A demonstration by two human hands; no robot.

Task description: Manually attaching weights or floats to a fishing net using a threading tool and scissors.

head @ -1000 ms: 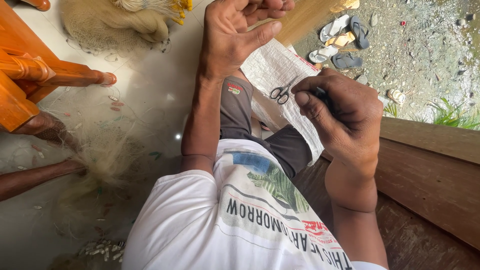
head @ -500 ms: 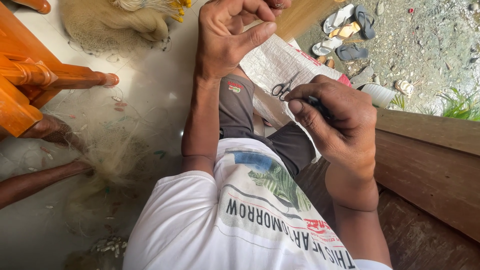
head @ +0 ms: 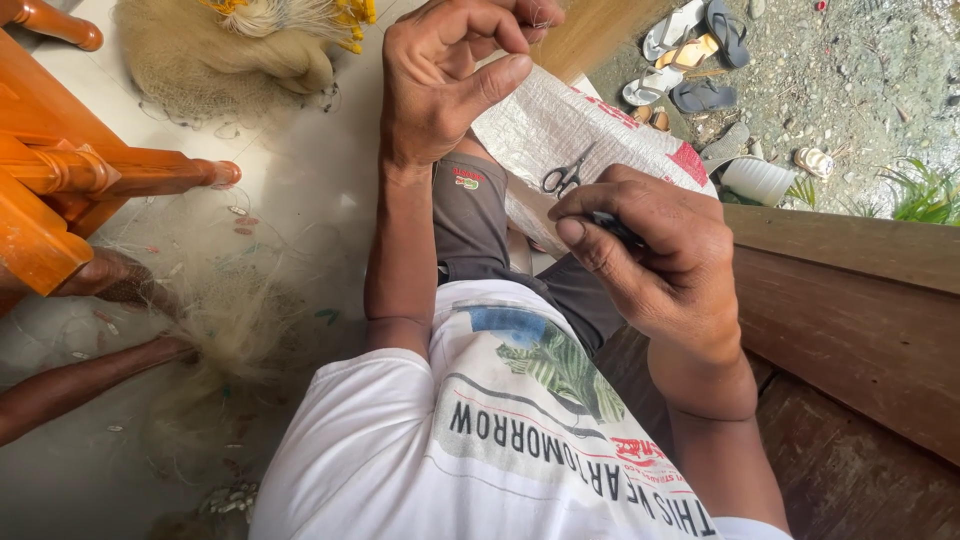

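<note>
Right hand (head: 660, 260) pinches a dark tool (head: 615, 228) pointing up-left toward scissors (head: 563, 177)

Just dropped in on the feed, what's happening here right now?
A seated person works with both hands raised over the lap. The right hand pinches a small dark tool; the left hand pinches something too fine to make out. Scissors lie on a white woven sack across the knees, and fishing net is heaped on the floor.
</note>
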